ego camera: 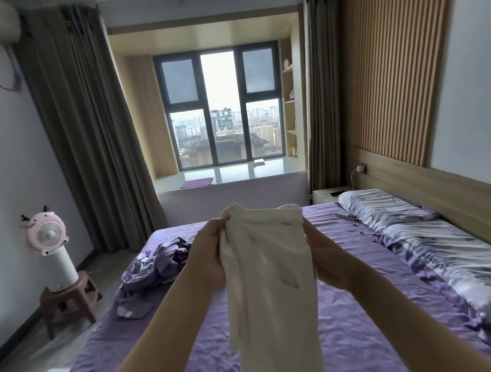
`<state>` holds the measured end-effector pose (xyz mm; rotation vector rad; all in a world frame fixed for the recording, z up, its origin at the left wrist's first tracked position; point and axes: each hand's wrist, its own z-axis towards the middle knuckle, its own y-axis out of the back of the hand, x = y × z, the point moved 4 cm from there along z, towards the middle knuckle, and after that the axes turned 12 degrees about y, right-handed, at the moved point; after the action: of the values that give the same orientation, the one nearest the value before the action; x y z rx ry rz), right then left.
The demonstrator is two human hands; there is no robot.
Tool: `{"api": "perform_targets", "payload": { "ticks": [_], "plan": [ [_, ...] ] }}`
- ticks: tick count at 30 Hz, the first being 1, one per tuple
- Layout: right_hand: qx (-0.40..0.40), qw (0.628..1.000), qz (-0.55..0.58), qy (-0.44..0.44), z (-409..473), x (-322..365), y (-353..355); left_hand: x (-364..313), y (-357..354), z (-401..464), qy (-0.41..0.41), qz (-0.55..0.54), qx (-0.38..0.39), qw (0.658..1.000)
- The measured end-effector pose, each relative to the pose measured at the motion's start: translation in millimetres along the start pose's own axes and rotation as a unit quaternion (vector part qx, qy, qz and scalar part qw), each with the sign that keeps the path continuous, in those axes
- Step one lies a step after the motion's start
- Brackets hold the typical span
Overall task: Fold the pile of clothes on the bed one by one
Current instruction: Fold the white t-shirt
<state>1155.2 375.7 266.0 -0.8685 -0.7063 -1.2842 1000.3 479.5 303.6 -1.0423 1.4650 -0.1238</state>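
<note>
White cotton garment [270, 272], hanging long and loosely gathered, is held up in the air above the purple-sheeted bed [365, 308]; the left hand [207, 256] grips its upper left edge with fingers curled into the cloth; the right hand [323, 256] grips the upper right edge, mostly hidden behind the fabric; a crumpled heap of purple patterned clothes [156, 263] lies on the bed's left side, near the edge; grey-and-purple patterned pillows [418, 231] line the headboard on the right; a pink fan [47, 233] stands on a brown stool [68, 299] beside the bed.
</note>
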Motion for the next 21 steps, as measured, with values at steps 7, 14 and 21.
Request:
{"api": "perform_targets", "payload": {
  "ticks": [7,14,21],
  "plan": [
    [-0.130,0.988,-0.080,-0.006,-3.6,24.4,12.7,5.2,42.9,0.0,0.001,-0.013,-0.072,0.997],
    [-0.155,0.961,-0.199,-0.118,-19.3,23.9,11.4,15.2,46.6,5.0,0.053,0.001,-0.052,0.997],
    [-0.062,0.929,-0.329,-0.161,-38.8,34.2,21.6,3.7,56.5,11.9,0.036,0.007,-0.079,0.996]
  ]
}}
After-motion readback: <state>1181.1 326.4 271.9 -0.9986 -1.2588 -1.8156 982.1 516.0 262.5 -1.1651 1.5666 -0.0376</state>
